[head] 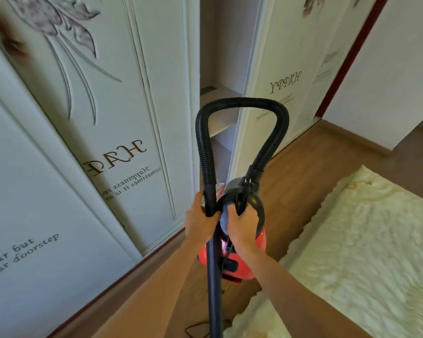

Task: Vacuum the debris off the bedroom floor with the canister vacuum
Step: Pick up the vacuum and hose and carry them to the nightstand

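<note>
Black wand [214, 289] rises from the bottom edge between two forearms. On the left, printed wardrobe doors [83, 142] line the floor's edge, with one gap [220, 93] open. The left hand [200, 223] wraps round the ribbed hose [242, 102] where it meets the wand. Just beside it, the right hand [242, 228] grips the handle atop the red canister vacuum [232, 263], over a narrow strip of wooden floor [303, 179]. The bed [352, 252] and its quilted edge close that strip on the right.
</note>
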